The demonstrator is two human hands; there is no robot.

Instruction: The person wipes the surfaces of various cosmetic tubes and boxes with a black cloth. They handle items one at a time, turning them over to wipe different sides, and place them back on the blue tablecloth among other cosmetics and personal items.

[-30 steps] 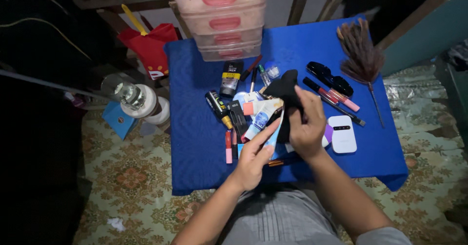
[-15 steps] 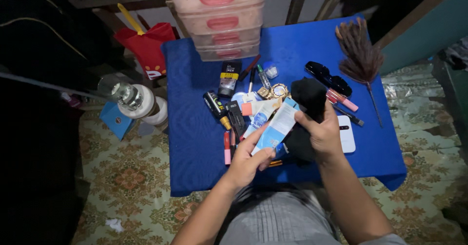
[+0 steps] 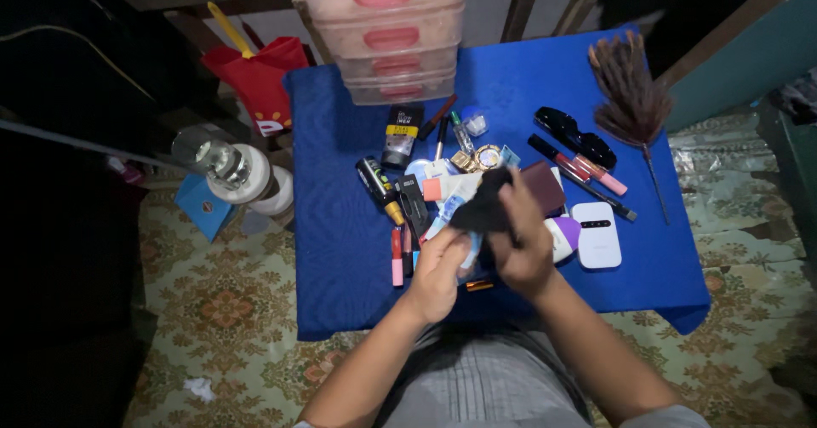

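Gripping a black cloth (image 3: 483, 209) in right hand (image 3: 521, 249) fingers, left hand (image 3: 440, 272) fingers closed on a blue-and-white tube (image 3: 464, 245), above the blue surface (image 3: 340, 249) beside a white device (image 3: 597, 234) and scattered cosmetics.

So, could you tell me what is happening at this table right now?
A seated person holds a white-and-blue tube in the left hand and presses a black cloth onto it with the right hand. This happens over a blue table strewn with cosmetics, beside a white device.
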